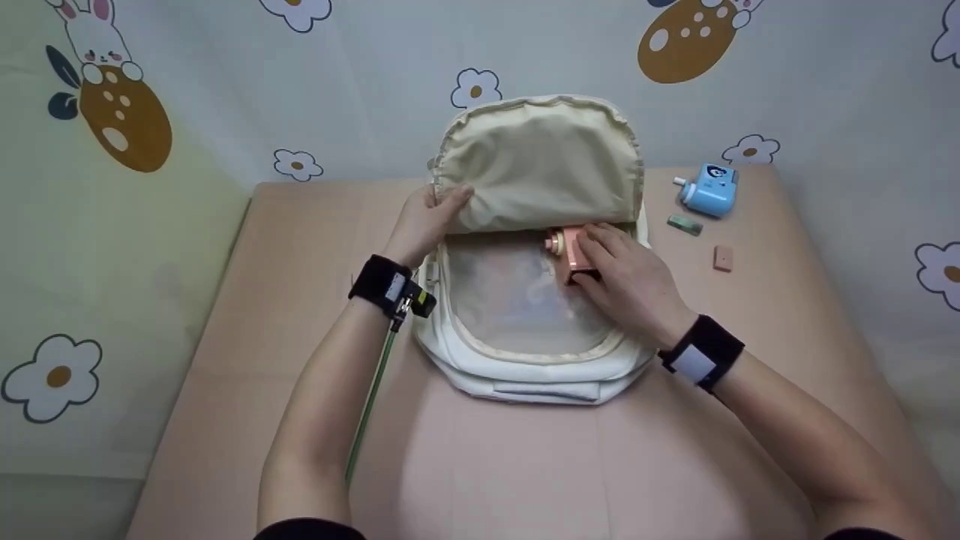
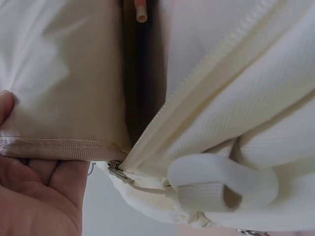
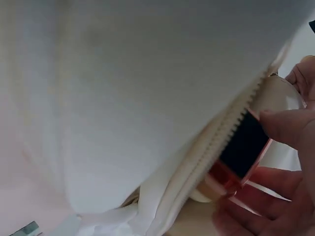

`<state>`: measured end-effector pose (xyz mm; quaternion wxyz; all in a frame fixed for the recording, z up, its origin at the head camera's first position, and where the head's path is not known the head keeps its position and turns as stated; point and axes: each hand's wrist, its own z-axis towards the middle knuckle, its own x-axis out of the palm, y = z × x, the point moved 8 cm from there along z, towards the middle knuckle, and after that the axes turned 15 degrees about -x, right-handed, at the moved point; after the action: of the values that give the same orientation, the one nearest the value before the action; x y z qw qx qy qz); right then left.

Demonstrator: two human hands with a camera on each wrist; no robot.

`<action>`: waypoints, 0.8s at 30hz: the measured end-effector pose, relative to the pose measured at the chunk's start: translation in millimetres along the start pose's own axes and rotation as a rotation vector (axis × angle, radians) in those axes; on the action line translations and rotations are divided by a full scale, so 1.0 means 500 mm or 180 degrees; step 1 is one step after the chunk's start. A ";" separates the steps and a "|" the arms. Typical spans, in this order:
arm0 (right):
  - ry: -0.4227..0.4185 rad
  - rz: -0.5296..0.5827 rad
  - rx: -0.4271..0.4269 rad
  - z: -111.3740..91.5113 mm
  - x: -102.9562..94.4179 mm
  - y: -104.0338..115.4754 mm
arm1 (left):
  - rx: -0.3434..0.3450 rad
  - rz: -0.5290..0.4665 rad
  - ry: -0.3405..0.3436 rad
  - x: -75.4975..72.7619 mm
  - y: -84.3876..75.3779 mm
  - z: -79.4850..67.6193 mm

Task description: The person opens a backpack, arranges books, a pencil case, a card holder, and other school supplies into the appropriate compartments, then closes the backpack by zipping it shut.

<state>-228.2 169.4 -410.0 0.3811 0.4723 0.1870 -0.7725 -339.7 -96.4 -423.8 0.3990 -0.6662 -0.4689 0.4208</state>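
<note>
A white backpack (image 1: 480, 367) lies unzipped, its cream-lined flap (image 1: 540, 165) folded back toward the wall. My left hand (image 1: 429, 221) grips the flap's left edge, thumb on the lining and fingers behind it, as the left wrist view confirms. At the right side of the opening, my right hand (image 1: 630, 274) holds a pink crank pencil sharpener (image 1: 576, 251) between thumb and fingers. Its dark underside faces the thumb in the right wrist view. In the left wrist view the crank's tip (image 2: 141, 14) pokes into the gap beyond the zipper (image 2: 206, 73). The pocket's inside is mostly hidden.
Right of the backpack on the table (image 1: 300, 337) stand a blue crank pencil sharpener (image 1: 711, 191), a small green block (image 1: 685, 225) and a small pink block (image 1: 722, 259). A patterned cloth (image 1: 375, 97) hangs behind. A green cable (image 1: 371, 405) runs along the left forearm.
</note>
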 end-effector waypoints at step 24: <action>0.0445 0.0771 0.2882 -0.200 -0.051 -0.411 | -0.0121 0.0155 -0.0004 0.001 0.020 0.007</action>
<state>-320.0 376.4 -450.9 0.2106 0.6603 -0.1998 -0.6926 -339.9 -97.6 -434.1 0.3756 -0.6846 -0.4606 0.4219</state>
